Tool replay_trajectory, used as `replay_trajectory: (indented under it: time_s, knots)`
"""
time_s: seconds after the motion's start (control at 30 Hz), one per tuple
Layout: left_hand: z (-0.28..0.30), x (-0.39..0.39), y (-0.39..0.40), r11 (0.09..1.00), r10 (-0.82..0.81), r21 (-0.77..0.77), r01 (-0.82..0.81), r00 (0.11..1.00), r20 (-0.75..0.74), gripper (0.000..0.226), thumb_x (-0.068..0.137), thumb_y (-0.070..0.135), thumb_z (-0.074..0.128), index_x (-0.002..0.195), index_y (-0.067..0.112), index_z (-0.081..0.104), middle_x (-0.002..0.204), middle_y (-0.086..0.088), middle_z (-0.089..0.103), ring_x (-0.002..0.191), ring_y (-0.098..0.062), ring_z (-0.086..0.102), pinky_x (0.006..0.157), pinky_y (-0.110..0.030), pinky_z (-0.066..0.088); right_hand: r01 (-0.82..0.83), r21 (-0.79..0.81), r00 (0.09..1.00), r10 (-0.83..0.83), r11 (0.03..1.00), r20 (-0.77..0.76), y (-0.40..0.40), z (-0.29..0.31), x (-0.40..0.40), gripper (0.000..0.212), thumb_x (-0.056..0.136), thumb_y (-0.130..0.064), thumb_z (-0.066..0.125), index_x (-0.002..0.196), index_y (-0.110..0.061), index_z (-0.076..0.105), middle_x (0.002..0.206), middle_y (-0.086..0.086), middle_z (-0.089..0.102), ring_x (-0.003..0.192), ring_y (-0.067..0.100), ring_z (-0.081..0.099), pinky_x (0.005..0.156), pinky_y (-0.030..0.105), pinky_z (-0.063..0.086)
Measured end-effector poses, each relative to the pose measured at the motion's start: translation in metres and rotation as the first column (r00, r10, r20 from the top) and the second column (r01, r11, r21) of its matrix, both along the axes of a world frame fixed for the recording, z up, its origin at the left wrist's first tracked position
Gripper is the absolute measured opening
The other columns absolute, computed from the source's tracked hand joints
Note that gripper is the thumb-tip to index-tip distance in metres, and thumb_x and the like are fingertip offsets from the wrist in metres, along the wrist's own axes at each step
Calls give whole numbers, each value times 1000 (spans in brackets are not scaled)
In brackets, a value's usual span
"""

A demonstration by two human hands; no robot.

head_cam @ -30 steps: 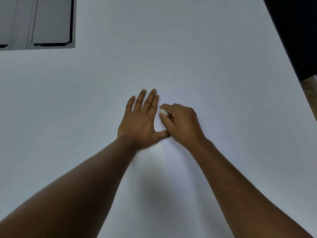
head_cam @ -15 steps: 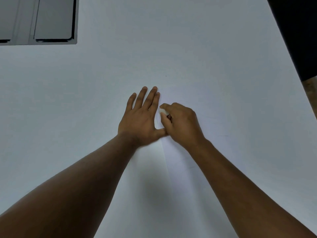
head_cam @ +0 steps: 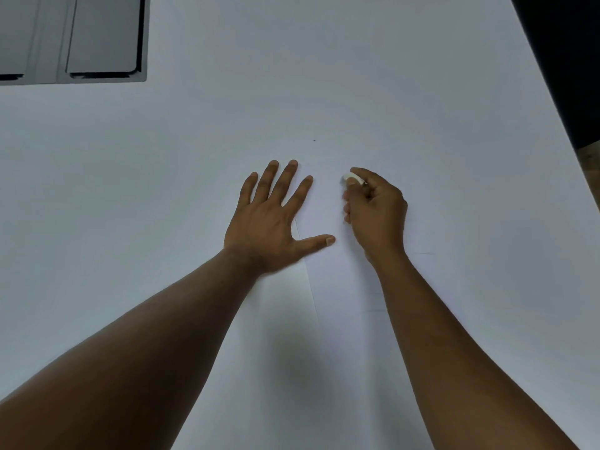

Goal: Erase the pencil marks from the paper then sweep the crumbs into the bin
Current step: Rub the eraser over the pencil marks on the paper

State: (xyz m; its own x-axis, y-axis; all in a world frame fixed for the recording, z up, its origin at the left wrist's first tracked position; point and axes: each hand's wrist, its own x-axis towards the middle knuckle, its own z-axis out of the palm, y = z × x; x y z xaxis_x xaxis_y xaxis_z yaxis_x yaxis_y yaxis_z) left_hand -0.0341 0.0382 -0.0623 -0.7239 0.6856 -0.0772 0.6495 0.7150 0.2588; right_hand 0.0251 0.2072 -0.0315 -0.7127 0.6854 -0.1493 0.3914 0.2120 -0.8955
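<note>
**Eraser in the right hand, left hand flat on the sheet**

A white table [head_cam: 324,76] fills nearly the whole view, running out to a dark strip at the far right. On it lies the paper [head_cam: 341,287], almost the same white as the table, so that only its left edge shows as a thin line running from under the left palm down toward the camera (its other edges cannot be made out). At the far left corner sits a grey tray [head_cam: 104,37] with dark-rimmed recesses, well apart from both hands.

Both bare forearms reach in from the bottom of the view. The left hand [head_cam: 269,222] lies palm down with its fingers spread and its thumb stretched out to the right, pressing across the paper's left edge. The right hand [head_cam: 376,212] rests just beside it on the sheet, curled closed, pinching a small white eraser [head_cam: 352,179] between thumb and forefinger, its end poking out toward the far left.

A few faint pencil marks [head_cam: 423,253] show on the paper to the right of the right wrist. A tiny dark speck [head_cam: 314,140] lies beyond the hands.
</note>
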Motion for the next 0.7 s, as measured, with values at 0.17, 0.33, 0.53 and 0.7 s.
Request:
replay_trajectory:
  time_s: [0.17,0.33,0.53,0.7]
  knots:
    - [6,-1,5,1000,-12,5,12,1000,-8,110,82,95,25,164,22,16,173,4,-1,159,-25,-5,126,-54,5,19,-199,999,-27,980,-41,5,2,4,19,94,-20,63,111,-17,70,83,2,72,61,10,64,64,29,58]
    - [14,-19,28,993,-106,60,104,994,28,117,81,94,26,164,14,8,173,2,3,159,-21,-8,127,-49,4,0,-293,1000,-9,956,-30,13,6,3,15,91,-16,67,106,-13,70,77,6,70,60,11,65,61,23,55]
    - [2,-21,33,989,-149,15,148,986,68,123,78,97,26,164,14,-6,173,2,-3,158,-14,-13,129,-45,-2,-144,142,987,131,979,92,6,-5,-3,12,86,-27,70,92,-17,66,71,-6,65,64,11,65,63,29,56]
    - [-1,-21,31,984,-172,55,172,985,8,118,80,91,29,163,12,4,172,-2,7,159,-18,-4,129,-45,0,-332,383,941,278,862,191,-14,-1,-10,23,90,-30,63,107,-14,64,74,-6,63,69,14,61,65,28,51]
